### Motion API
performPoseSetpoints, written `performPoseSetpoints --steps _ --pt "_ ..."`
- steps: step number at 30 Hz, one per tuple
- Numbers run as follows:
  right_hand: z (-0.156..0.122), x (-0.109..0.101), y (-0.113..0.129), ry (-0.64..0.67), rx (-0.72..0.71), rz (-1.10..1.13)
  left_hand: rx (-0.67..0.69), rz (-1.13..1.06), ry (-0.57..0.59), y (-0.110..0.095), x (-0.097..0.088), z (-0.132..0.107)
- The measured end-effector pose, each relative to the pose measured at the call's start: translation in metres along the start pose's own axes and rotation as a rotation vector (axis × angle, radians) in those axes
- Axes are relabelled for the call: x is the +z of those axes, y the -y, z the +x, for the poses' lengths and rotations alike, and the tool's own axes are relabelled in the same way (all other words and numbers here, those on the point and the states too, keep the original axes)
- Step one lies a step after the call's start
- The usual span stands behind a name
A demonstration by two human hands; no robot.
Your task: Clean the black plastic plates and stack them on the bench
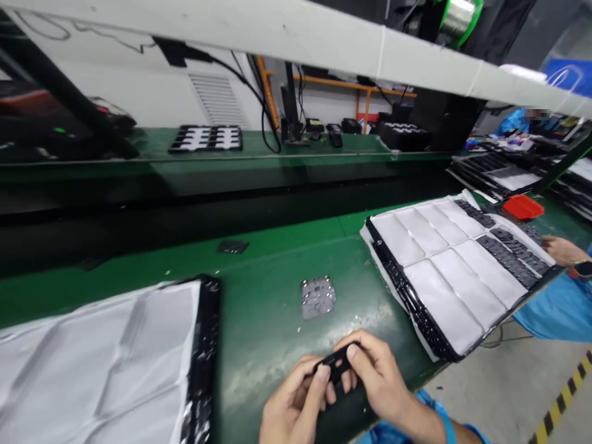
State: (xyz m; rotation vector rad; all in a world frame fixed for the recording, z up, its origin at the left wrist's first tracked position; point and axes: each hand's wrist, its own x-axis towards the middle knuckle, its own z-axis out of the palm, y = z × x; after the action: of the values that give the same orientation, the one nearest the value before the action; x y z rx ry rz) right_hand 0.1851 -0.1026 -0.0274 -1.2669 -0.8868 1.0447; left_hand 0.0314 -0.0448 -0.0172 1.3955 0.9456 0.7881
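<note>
Head view: at the bench's (277,320) near edge, left hand (296,404) and right hand (379,376) each keep a closed grip on a small black plastic part (335,362); seemingly inspecting, careful turning needed next.

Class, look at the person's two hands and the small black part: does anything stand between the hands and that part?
Nothing visible does. The left hand and right hand both grip the small black part directly, fingertips on it, above the green table.
</note>
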Motion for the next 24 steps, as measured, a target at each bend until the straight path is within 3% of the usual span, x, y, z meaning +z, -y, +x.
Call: performPoseSetpoints --steps 10,15,24 --pt "-0.006 -0.022 0.021 -0.053 0.008 -0.086 -0.002 -0.036 0.047 -0.008 0.015 -0.002" --pt "-0.008 -0.027 0.021 -0.032 0.005 -0.108 0.101 0.037 0.032 -0.005 0.018 -0.006" --pt "-0.009 -0.028 0.009 -0.111 0.066 -0.112 0.369 0.226 -0.030 -0.009 0.024 -0.005"
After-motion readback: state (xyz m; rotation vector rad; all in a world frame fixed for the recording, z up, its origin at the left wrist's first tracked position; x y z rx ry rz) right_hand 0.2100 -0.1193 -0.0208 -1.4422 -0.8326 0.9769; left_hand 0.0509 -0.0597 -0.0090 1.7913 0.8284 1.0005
